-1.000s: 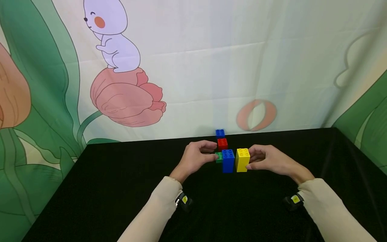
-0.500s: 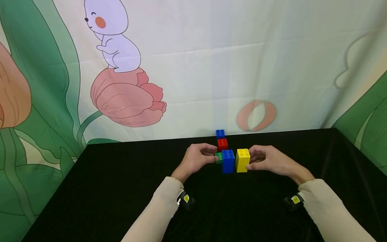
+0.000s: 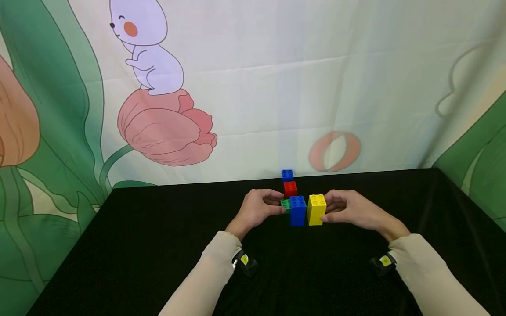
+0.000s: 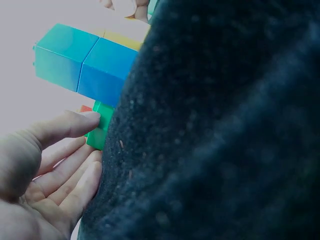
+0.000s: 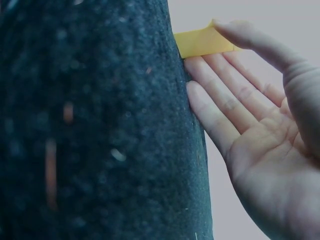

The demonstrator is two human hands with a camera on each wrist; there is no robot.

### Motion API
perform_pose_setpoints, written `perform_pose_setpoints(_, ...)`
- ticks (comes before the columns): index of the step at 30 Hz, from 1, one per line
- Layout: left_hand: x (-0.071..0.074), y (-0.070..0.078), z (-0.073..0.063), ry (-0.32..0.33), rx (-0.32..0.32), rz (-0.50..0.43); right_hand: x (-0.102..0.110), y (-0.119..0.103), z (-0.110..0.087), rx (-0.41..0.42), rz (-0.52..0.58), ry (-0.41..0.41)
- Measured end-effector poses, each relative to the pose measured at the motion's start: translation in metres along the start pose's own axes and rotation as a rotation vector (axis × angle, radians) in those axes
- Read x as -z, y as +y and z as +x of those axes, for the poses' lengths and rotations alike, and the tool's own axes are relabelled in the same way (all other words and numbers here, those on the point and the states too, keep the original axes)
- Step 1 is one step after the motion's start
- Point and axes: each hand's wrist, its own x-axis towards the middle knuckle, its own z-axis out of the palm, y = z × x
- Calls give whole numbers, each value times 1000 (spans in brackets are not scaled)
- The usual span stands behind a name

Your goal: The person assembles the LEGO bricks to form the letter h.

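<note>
Black table (image 3: 312,281) carries it all: the right hand (image 3: 349,206) pinches the upright yellow stack (image 3: 316,210), just beside the blue stack (image 3: 298,211), and the left hand (image 3: 254,208) pinches the small green block (image 4: 99,137). All look light, stiff, slightly slick, hard to break; opposite flat sides should give the best hold.

Black table (image 3: 138,245); pale cloth backdrop (image 3: 253,96), pink flower print (image 3: 162,131).

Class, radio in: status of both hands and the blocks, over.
Left hand pinching green block. Right hand pinching yellow stack. Blue stack standing between the hands, gap showing before yellow.
</note>
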Motion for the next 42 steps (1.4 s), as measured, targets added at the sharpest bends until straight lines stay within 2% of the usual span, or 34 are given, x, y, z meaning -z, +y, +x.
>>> perform_pose_setpoints(10,0,-1,0,-4,-10,26,-1,-1,0,-11,-2,1)
perform_pose_setpoints(27,6,-3,-1,-10,-78,19,-1,-1,0,-25,-11,12)
perform_pose_setpoints(35,12,6,-6,25,-114,27,-1,0,0,-28,-10,11)
perform_pose_setpoints(42,21,15,-9,75,-150,-11,-1,-1,-1,-22,-21,12)
